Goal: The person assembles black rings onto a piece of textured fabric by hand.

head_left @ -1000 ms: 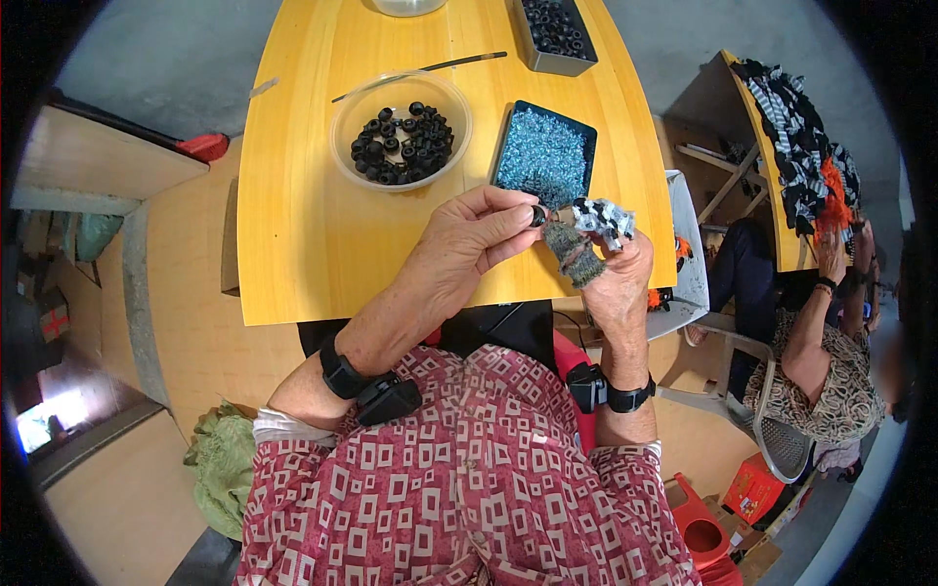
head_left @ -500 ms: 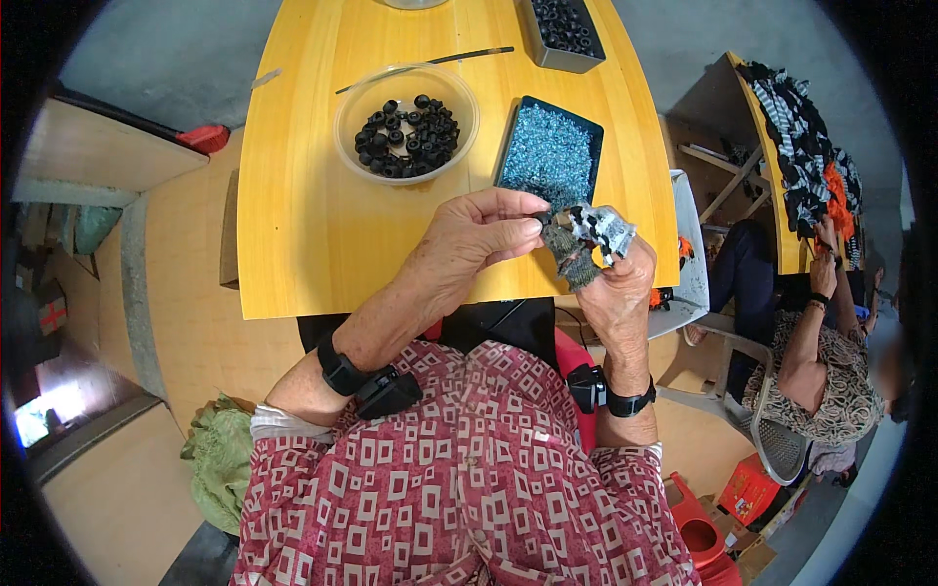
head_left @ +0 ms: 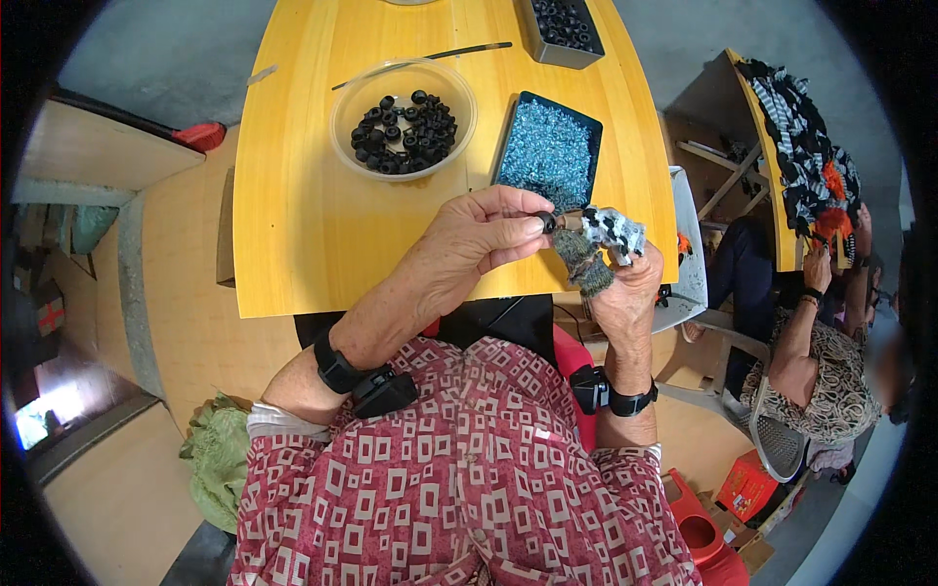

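Observation:
My left hand pinches a small round black part between thumb and forefinger, above the table's near edge. My right hand has fingers wrapped in cloth, one piece grey-green and one black-and-white. Its wrapped fingertips are drawn together right against the black part; whatever they grip is hidden by the cloth. Just beyond the hands lies a dark tray full of small clear bluish pieces. A clear round bowl to the left holds many similar black parts.
A grey box of small black parts stands at the far side of the yellow table. A thin dark strip lies behind the bowl. To the right, a white bin adjoins the table, and another person works at a second table.
My right hand has turned and shifted slightly right, showing more of the black part in my left fingertips. The other person's hands have moved. The left hand stays nearly still.

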Motion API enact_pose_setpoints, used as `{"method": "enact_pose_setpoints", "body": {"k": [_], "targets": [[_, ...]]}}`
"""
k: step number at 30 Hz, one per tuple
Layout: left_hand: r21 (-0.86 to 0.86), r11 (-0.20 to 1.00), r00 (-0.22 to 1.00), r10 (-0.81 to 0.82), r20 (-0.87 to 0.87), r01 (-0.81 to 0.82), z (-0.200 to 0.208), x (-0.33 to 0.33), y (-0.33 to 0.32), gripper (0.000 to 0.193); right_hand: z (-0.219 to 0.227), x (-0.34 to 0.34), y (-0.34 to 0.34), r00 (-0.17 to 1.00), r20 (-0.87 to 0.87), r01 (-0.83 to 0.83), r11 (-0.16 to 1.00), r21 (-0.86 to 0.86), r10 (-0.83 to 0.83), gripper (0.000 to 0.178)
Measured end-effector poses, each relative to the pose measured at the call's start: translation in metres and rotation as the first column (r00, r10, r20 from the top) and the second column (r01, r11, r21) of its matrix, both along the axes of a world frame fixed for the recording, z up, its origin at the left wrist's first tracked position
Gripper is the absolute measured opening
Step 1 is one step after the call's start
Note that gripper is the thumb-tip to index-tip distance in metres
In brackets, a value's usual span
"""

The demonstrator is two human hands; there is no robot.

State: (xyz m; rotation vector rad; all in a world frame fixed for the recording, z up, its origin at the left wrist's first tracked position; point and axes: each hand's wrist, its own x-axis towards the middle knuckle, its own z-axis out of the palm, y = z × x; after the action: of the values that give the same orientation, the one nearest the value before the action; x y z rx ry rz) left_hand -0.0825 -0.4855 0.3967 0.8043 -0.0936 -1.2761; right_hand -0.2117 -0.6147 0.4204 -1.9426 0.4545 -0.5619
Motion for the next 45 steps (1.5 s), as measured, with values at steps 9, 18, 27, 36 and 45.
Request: {"method": "enact_pose_setpoints", "body": {"k": [9, 18, 27, 36, 45], "targets": [[0.057, 0.998, 0.998, 0.005, 0.065, -0.008, 0.0, -0.003, 0.001, 0.021, 0.004, 0.004, 0.004, 0.997, 0.078, -0.021, 0.999, -0.041, 0.024, 0.019], [0.001, 1.0, 0.998, 0.021, -0.058, -0.021, -0.003, -0.003, 0.0, 0.02, 0.003, 0.001, 0.007, 0.996, 0.092, 0.023, 0.985, -0.169, -0.007, 0.02], [0.029, 1.0, 0.999, 0.003, 0.035, -0.004, -0.003, -0.004, 0.003, 0.021, -0.002, 0.005, 0.007, 0.998, 0.061, 0.013, 0.988, -0.152, -0.004, 0.019], [-0.013, 1.0, 0.997, 0.014, -0.079, -0.016, -0.008, -0.002, 0.003, 0.022, 0.004, 0.004, 0.011, 0.997, 0.062, 0.064, 0.949, -0.307, -0.048, 0.019], [0.017, 1.0, 1.0, -0.003, 0.028, 0.003, -0.013, -0.004, 0.008, 0.023, -0.006, 0.006, 0.009, 0.97, 0.108, -0.097, 0.756, -0.648, 0.217, 0.023]]}}
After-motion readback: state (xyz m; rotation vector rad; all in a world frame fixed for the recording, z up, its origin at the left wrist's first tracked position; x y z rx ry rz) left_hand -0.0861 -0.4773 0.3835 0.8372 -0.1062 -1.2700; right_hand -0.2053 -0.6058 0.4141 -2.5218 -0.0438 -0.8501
